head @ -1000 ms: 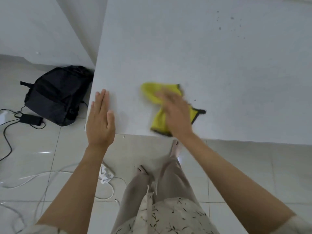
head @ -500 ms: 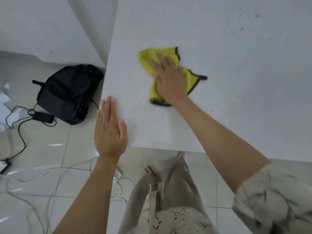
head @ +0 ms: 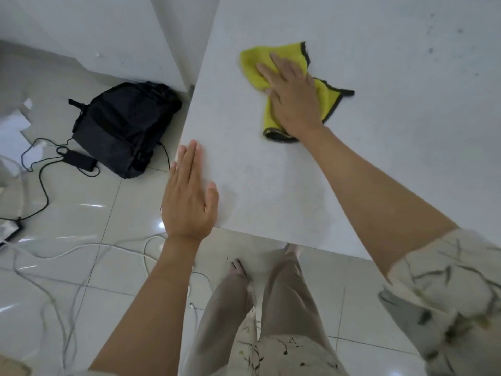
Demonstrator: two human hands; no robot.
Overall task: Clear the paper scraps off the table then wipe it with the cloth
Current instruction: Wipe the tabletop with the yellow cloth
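We look down on a white, faintly speckled stone-like bench [head: 379, 164], where the right hand [head: 294, 100] lies flat on a crumpled yellow microfibre cloth with a dark trimmed edge [head: 329, 97], its grip spread with fingers [head: 279, 63] extended and palm pressing the fabric onto the surface rather than pinching it. The cloth sits on the bench, well in from its near edge and towards its left side. The left hand [head: 188, 198] rests palm down at the bench's near left corner, its grip open, fingers straight and pressed close together, holding nothing. A few small dark specks [head: 444, 39] show on the far part of the bench, beyond the cloth. On the glossy tiled floor [head: 81, 213] to the left of the bench we see a black fabric backpack [head: 122, 128] lying close to the bench's side, a black power adapter with its cable [head: 80, 160] just beside the bag, pale cables [head: 81, 249] trailing nearer us, and white paper scraps [head: 13, 128] farther left of the bench, by the frame's edge
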